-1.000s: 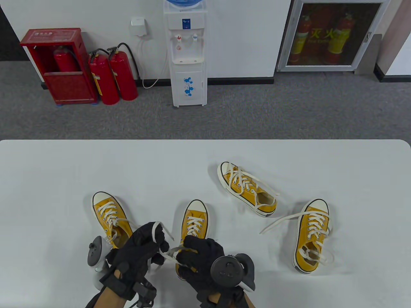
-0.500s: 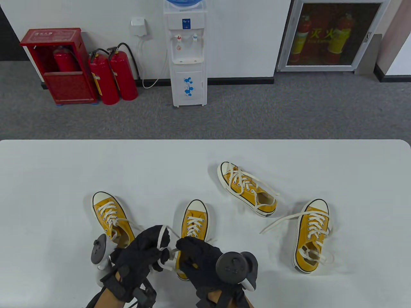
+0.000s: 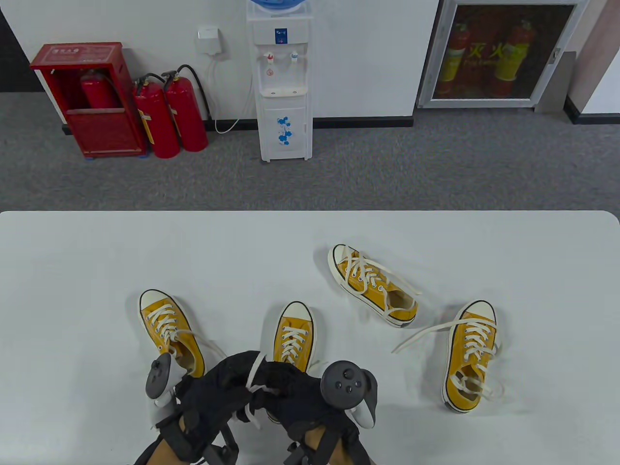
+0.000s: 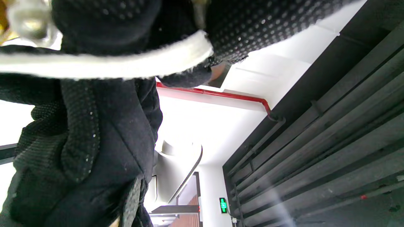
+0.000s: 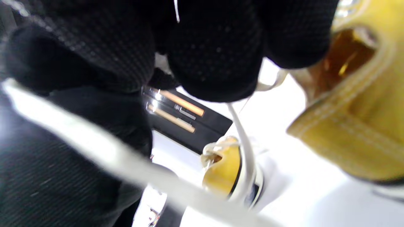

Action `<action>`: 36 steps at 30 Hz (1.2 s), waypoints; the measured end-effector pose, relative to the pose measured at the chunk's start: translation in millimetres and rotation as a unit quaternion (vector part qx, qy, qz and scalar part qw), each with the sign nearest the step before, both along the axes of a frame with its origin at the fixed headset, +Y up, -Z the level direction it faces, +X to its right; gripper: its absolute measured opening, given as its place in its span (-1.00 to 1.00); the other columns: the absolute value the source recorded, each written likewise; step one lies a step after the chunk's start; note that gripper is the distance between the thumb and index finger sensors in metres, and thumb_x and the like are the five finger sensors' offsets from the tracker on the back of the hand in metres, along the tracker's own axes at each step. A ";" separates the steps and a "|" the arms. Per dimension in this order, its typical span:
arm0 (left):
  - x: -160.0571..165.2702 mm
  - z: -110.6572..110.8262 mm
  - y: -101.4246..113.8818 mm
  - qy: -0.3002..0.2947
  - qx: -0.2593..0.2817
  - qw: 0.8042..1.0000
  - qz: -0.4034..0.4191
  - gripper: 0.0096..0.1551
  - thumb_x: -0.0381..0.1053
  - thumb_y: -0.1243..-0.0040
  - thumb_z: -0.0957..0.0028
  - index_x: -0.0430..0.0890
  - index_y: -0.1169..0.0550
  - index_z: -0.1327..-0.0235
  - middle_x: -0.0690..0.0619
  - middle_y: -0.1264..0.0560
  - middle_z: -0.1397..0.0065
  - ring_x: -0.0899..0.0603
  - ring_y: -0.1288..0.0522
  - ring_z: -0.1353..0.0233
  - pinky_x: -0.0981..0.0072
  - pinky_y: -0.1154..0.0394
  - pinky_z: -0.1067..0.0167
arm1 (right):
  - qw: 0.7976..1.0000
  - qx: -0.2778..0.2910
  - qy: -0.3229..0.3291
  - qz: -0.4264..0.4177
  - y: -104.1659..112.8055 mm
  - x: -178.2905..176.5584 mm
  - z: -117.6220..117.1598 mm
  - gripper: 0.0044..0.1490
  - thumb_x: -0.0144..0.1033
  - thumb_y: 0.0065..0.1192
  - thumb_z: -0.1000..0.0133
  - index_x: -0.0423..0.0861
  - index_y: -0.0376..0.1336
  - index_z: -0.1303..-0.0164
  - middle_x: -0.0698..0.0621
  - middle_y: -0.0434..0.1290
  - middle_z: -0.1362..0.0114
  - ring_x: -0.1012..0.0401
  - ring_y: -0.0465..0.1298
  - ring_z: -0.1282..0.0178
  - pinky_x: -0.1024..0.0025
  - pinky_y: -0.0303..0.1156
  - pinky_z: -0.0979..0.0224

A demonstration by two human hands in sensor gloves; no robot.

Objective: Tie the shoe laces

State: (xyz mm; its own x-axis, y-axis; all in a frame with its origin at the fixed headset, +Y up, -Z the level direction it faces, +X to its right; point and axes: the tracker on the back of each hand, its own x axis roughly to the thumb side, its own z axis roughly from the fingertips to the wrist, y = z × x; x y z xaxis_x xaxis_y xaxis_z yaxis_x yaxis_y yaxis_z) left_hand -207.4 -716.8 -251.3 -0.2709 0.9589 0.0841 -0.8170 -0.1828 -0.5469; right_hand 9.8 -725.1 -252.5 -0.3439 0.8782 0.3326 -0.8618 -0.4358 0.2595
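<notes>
Since half a second ago the two gloved hands have crowded together over the heel end of the middle shoe [image 3: 292, 336]; before, a gap showed between them and the lace ran across it, now the hands overlap and the right tracker has moved left and toward the far edge, while the left tracker has shifted slightly right. On the left, the leftmost shoe [image 3: 167, 329] lies on the white table [image 3: 97, 252] as before, its laces loose. The left hand [image 3: 220, 385] is curled, its fingers closed on the white lace [image 3: 255, 375], which runs up over the glove and down between the hands; in the left wrist view the same lace [image 4: 104, 64] crosses the frame and goes in under the gloved fingers [image 4: 249, 28]. The right hand [image 3: 295, 397] presses against the left one, its fingers bent down over the shoe's opening; the right wrist view shows curled fingertips [image 5: 214, 56] just beside the yellow heel collar [image 5: 353, 126] with a strand of lace passing beneath them, but it is too blurred to say whether they pinch it. Further right, the tilted shoe [image 3: 373, 286] and the rightmost shoe [image 3: 472, 353] sit unchanged, laces untied and trailing on the table.
</notes>
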 end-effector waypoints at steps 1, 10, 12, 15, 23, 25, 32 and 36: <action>-1.3 -0.3 0.0 0.007 0.001 1.000 -0.001 -0.33 -0.14 -0.30 0.04 0.15 -0.49 -0.42 0.04 -0.51 -0.41 -0.04 -0.72 0.02 0.18 -0.68 0.24 | 1.000 0.003 -0.008 -0.003 1.4 2.7 0.3 -0.44 -0.06 0.47 0.00 -0.02 0.53 -0.17 -0.08 0.41 -0.46 0.26 0.63 0.24 0.07 0.50 -0.13; -18.9 -6.6 -4.6 0.097 0.005 0.993 -0.060 -0.34 -0.21 -0.30 0.06 0.14 -0.51 -0.39 0.01 -0.51 -0.40 -0.12 -0.70 0.02 0.15 -0.66 0.23 | 0.996 0.020 -0.062 -0.056 12.7 30.2 0.7 -0.49 0.08 0.48 0.04 -0.03 0.58 0.06 -0.01 0.34 -0.51 -0.01 0.34 -0.37 -0.21 0.09 -0.47; -19.1 -6.0 -3.7 0.117 0.009 0.991 -0.070 -0.34 -0.22 -0.31 0.07 0.13 -0.52 -0.38 0.01 -0.52 -0.39 -0.12 -0.71 0.02 0.14 -0.66 0.23 | 0.997 0.010 -0.037 -0.065 12.3 30.2 0.5 -0.48 0.08 0.48 0.03 -0.04 0.58 0.07 0.00 0.35 -0.51 -0.08 0.22 -0.54 -0.35 -0.08 -0.51; -20.4 -4.8 -2.6 0.145 0.019 0.985 -0.093 -0.35 -0.23 -0.31 0.06 0.13 -0.53 -0.37 0.01 -0.51 -0.39 -0.13 -0.70 0.00 0.13 -0.66 0.21 | 0.996 -0.019 0.011 -0.092 8.1 26.9 -0.5 -0.47 0.09 0.47 0.03 -0.07 0.58 0.10 0.00 0.45 -0.43 -0.08 0.29 -0.55 -0.43 -0.09 -0.51; -25.1 -2.4 0.0 0.200 0.026 0.974 -0.100 -0.38 -0.25 -0.32 0.07 0.17 -0.58 -0.30 0.02 -0.52 -0.37 -0.13 -0.69 -0.09 0.12 -0.66 0.14 | 0.990 -0.032 0.080 -0.111 3.7 17.5 -0.6 -0.42 0.14 0.43 0.03 -0.10 0.58 0.11 -0.02 0.51 -0.35 -0.02 0.54 -0.33 -0.45 0.02 -0.50; -26.6 -2.2 -0.3 0.213 0.029 0.971 -0.101 -0.40 -0.25 -0.32 0.07 0.17 -0.59 -0.27 0.04 -0.53 -0.36 -0.12 -0.69 -0.11 0.11 -0.67 0.11 | 0.989 -0.035 0.095 -0.109 2.4 15.1 -0.4 -0.38 0.15 0.41 0.02 -0.12 0.55 0.05 -0.05 0.46 -0.40 0.06 0.60 -0.19 -0.39 0.10 -0.49; -25.8 -2.0 -0.4 0.227 0.032 0.968 -0.103 -0.41 -0.29 -0.33 0.08 0.18 -0.62 -0.22 0.03 -0.52 -0.35 -0.13 -0.68 -0.15 0.06 -0.67 -0.02 | 0.993 -0.031 0.104 -0.052 -3.3 7.2 0.3 -0.37 0.18 0.40 0.02 -0.02 0.57 -0.06 -0.11 0.15 -0.66 0.12 0.58 -0.07 -0.24 0.21 -0.45; -20.8 0.2 1.1 0.228 0.046 0.966 -0.112 -0.40 -0.32 -0.34 0.09 0.18 -0.63 -0.21 0.03 -0.52 -0.37 -0.12 -0.68 -0.18 0.04 -0.68 -0.08 | 0.992 -0.030 0.119 0.007 -5.2 -3.2 3.5 -0.35 0.18 0.40 0.01 0.01 0.57 -0.13 -0.13 0.11 -0.69 0.10 0.58 -0.08 -0.23 0.20 -0.45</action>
State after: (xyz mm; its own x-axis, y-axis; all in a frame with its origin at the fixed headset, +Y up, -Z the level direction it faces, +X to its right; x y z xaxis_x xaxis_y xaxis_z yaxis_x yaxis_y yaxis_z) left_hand -228.2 -715.7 -251.1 0.0284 0.9722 0.2324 -0.9903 0.0590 -0.1259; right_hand 6.6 -730.3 -249.0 -0.2734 0.8950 0.3525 -0.7670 -0.4240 0.4816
